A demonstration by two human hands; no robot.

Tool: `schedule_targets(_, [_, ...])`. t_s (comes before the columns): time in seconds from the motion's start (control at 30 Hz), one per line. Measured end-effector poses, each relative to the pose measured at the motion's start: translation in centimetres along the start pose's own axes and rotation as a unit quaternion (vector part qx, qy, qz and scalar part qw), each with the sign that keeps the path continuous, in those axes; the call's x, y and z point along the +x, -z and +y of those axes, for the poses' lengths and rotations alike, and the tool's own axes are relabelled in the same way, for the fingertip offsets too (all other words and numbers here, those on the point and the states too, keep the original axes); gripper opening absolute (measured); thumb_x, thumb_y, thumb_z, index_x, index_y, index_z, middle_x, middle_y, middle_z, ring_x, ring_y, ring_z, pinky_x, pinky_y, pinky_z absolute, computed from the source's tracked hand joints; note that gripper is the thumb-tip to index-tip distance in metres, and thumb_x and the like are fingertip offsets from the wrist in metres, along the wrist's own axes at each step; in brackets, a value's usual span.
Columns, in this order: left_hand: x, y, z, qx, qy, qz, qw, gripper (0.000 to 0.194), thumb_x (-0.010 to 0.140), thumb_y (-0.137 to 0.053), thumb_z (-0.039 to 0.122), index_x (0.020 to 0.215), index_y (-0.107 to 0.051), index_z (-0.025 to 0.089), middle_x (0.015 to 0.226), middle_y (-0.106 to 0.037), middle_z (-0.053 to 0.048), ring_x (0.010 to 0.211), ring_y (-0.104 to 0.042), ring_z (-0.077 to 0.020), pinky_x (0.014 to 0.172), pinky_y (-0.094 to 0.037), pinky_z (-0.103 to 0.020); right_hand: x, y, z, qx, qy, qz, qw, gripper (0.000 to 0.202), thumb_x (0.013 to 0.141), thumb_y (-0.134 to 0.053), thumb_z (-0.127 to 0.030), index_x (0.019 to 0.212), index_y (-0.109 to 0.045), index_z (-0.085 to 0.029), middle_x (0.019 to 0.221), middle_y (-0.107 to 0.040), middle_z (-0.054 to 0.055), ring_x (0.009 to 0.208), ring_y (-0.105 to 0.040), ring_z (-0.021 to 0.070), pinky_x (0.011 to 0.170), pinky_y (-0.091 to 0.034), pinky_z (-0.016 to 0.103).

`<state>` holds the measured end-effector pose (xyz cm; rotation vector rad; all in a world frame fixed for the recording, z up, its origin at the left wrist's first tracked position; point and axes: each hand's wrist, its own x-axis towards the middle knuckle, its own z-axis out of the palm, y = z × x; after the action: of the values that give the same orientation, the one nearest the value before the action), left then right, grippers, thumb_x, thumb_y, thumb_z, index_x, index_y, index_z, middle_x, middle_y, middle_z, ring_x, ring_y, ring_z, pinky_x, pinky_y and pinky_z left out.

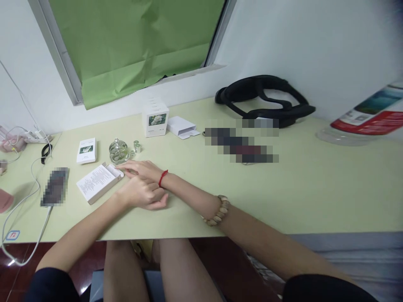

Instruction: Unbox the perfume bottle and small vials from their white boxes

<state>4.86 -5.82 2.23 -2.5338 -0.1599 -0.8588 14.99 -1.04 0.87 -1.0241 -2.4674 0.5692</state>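
My left hand rests on the table with its fingers curled in; whether anything is inside them is hidden. Just beyond it my right hand, with a red string at the wrist, reaches across to the left, fingers stretched out. Its fingertips are at the flap end of an opened white box lying on its side. Behind the fingertips stand a round clear glass jar and small glass vials. Another white box with a flower picture lies to the left of the jar.
Farther back on the table are a row of white boxes and an open white sleeve. A black headset, a blurred-out item and a large bottle are on the right. A phone with a white cable lies left.
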Motion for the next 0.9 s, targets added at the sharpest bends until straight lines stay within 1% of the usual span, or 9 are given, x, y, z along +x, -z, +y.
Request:
schedule_targets(0.13, [0.1, -0.2, 0.1, -0.007, -0.012, 0.019, 1.000, 0.038, 0.086, -0.041, 0.020, 0.048, -0.047, 0.017, 0.042, -0.047, 0.002, 0.041, -0.041, -0.0088, 0.049, -0.035, -0.026, -0.1, -0.1, -0.2, -0.061, 0.025, -0.034, 0.997, 0.036, 0.088, -0.049, -0.021, 0.119, -0.062, -0.031, 0.102, -0.059, 0.001, 0.073, -0.054, 0.0106, 0.058, -0.033, 0.022])
schedule_targets(0.23, [-0.1, -0.4, 0.2, -0.001, -0.007, 0.022, 1.000, 0.038, 0.086, -0.041, 0.021, 0.048, -0.048, 0.018, 0.042, -0.046, 0.002, 0.041, -0.041, -0.0090, 0.049, -0.034, -0.026, -0.3, -0.1, -0.1, -0.040, 0.043, -0.024, 0.998, 0.032, 0.085, -0.052, -0.022, 0.115, -0.064, -0.026, 0.101, -0.060, 0.002, 0.074, -0.054, 0.0108, 0.060, -0.034, 0.022])
schedule_targets(0.3, [-0.2, -0.4, 0.3, 0.004, -0.010, 0.005, 1.000, 0.038, 0.087, -0.042, 0.022, 0.049, -0.048, 0.018, 0.042, -0.046, 0.002, 0.041, -0.042, -0.0090, 0.049, -0.035, -0.026, -0.4, -0.1, -0.1, -0.014, 0.049, -0.008, 0.999, 0.026, 0.083, -0.055, -0.023, 0.106, -0.068, -0.023, 0.095, -0.060, 0.001, 0.069, -0.052, 0.0099, 0.060, -0.034, 0.022])
schedule_targets(0.4, [-0.2, -0.5, 0.4, 0.003, -0.016, -0.012, 1.000, 0.039, 0.088, -0.041, 0.023, 0.050, -0.048, 0.018, 0.042, -0.046, 0.003, 0.041, -0.042, -0.0089, 0.048, -0.035, -0.026, -0.5, 0.0, -0.1, 0.026, 0.060, 0.019, 0.998, 0.016, 0.083, -0.056, -0.028, 0.080, -0.069, -0.018, 0.079, -0.057, 0.000, 0.062, -0.046, 0.0088, 0.056, -0.031, 0.023])
schedule_targets(0.53, [-0.1, -0.5, 0.7, 0.007, -0.001, 0.006, 1.000, 0.040, 0.088, -0.040, 0.022, 0.049, -0.048, 0.018, 0.041, -0.046, 0.003, 0.041, -0.043, -0.0087, 0.049, -0.036, -0.025, -0.5, -0.1, 0.1, 0.038, 0.074, 0.054, 0.995, 0.039, 0.083, -0.053, -0.033, 0.049, -0.049, -0.015, 0.060, -0.046, -0.001, 0.055, -0.037, 0.0081, 0.052, -0.026, 0.024])
schedule_targets(0.63, [-0.2, -0.5, 0.7, 0.005, -0.003, -0.010, 1.000, 0.040, 0.088, -0.040, 0.021, 0.050, -0.049, 0.018, 0.041, -0.047, 0.002, 0.041, -0.043, -0.0089, 0.049, -0.036, -0.025, -0.4, -0.4, 0.4, 0.011, 0.064, 0.071, 0.995, 0.049, 0.084, -0.049, -0.032, 0.042, -0.031, -0.016, 0.050, -0.036, -0.002, 0.050, -0.029, 0.0080, 0.050, -0.020, 0.027])
schedule_targets(0.7, [-0.2, -0.6, 0.6, 0.002, -0.002, -0.027, 1.000, 0.039, 0.088, -0.039, 0.022, 0.051, -0.050, 0.017, 0.042, -0.048, 0.002, 0.041, -0.043, -0.0093, 0.048, -0.035, -0.025, -0.4, -0.6, 0.7, -0.002, 0.056, 0.076, 0.996, 0.051, 0.085, -0.047, -0.031, 0.041, -0.026, -0.016, 0.047, -0.033, -0.002, 0.048, -0.027, 0.0079, 0.049, -0.019, 0.027])
schedule_targets(0.8, [-0.3, -0.6, 0.7, -0.003, 0.003, -0.067, 0.998, 0.039, 0.089, -0.039, 0.023, 0.053, -0.052, 0.017, 0.043, -0.048, 0.002, 0.041, -0.044, -0.0096, 0.048, -0.034, -0.025, -0.5, -0.8, 1.0, -0.011, 0.053, 0.097, 0.994, 0.049, 0.084, -0.048, -0.029, 0.040, -0.031, -0.015, 0.048, -0.038, -0.002, 0.047, -0.031, 0.0077, 0.048, -0.020, 0.026])
schedule_targets(0.9, [-0.3, -0.8, 1.0, -0.007, 0.003, -0.072, 0.997, 0.039, 0.090, -0.038, 0.025, 0.054, -0.052, 0.017, 0.044, -0.049, 0.002, 0.040, -0.044, -0.0096, 0.046, -0.032, -0.024, -0.7, -0.8, 1.0, 0.004, 0.054, 0.125, 0.991, 0.037, 0.081, -0.055, -0.029, 0.047, -0.050, -0.016, 0.057, -0.053, -0.002, 0.052, -0.042, 0.0076, 0.049, -0.027, 0.023])
